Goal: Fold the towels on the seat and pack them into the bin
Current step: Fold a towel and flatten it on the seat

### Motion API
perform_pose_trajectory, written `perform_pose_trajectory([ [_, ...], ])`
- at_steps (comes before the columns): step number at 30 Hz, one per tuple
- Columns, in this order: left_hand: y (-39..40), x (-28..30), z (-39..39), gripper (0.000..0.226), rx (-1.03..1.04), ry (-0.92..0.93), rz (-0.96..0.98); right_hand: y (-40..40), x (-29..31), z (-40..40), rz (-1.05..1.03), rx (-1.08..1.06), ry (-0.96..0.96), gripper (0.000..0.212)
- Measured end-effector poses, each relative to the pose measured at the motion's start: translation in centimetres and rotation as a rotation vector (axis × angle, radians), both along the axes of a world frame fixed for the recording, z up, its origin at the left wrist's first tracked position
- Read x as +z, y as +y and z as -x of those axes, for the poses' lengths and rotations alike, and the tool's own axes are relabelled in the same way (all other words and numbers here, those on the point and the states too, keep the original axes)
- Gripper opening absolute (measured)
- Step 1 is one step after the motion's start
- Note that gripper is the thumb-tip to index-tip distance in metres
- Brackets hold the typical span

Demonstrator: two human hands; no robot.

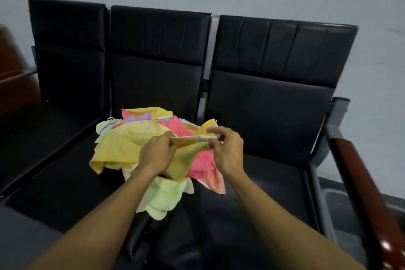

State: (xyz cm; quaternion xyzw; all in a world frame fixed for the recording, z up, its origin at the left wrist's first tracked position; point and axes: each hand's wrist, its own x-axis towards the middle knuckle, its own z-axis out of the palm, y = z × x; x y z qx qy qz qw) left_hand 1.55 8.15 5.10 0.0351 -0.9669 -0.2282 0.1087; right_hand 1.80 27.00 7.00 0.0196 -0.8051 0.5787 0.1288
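A heap of several crumpled towels lies on the middle black seat [65, 182]: yellow ones [122, 147], pink ones [203, 166], a light green one [164, 197] at the front. Both of my hands are over the heap. My left hand [156, 155] pinches one end of a yellow towel's edge [192, 139]. My right hand [228, 149] pinches the other end, and the edge is stretched flat between them. The bin is not clearly in view.
The three black seats form one bench against a pale wall. A brown wooden armrest [363, 184] runs along the right end, another brown armrest [13, 74] at the far left. The right seat [274, 182] and left seat carry nothing.
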Motion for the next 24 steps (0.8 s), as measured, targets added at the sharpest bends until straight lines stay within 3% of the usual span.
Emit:
perform_pose_trajectory([
  [8,0.1,-1.6,0.4,0.047,-0.025,-0.029,-0.145,1.1,0.1,-0.3,-0.015,0.05,-0.057,0.03],
  [12,-3.1,-2.0,2.2,0.086,0.095,-0.029,-0.23,-2.3,-2.4,1.7,-0.013,0.18,-0.007,0.046],
  [15,-5.8,-3.5,3.0,0.107,0.165,-0.178,-0.18,-5.2,-5.9,3.1,-0.137,0.29,-0.074,0.031],
  [17,-6.4,-5.7,3.0,0.088,0.174,-0.241,-0.006,-7.1,-9.1,3.2,-0.276,0.456,-0.199,0.016],
  [18,-6.5,-7.0,2.9,0.067,0.155,-0.206,0.071,-8.0,-10.9,3.1,-0.373,0.553,-0.265,0.016],
  [20,-6.5,-9.5,2.9,0.021,0.096,-0.122,0.097,-9.8,-14.5,2.7,-0.578,0.672,-0.364,0.04],
  [24,-6.9,-13.2,2.6,0.018,-0.06,-0.258,-0.051,-12.4,-19.3,2.2,-0.73,0.656,-0.365,0.084],
])
